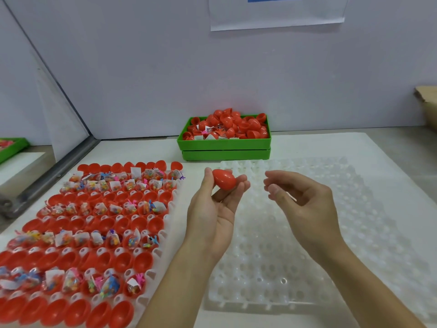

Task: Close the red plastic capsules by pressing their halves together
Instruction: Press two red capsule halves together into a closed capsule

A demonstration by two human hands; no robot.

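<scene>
My left hand [216, 209] holds a closed red capsule [224, 179] between thumb and fingertips, palm up, above the near-left corner of the white empty tray [283, 245]. My right hand [305, 202] hovers just right of the capsule, apart from it, fingers loosely curled and holding nothing. On the left, a white tray [163, 233] holds rows of open red capsule halves [123, 259], alternating with rows of halves filled with small bagged toys [111, 240].
A green bin [224, 144] piled with loose red halves and toy bags stands at the back, stacked on a second green bin. A cardboard box [428, 107] sits at the far right. A metal frame edge [54, 176] borders the left.
</scene>
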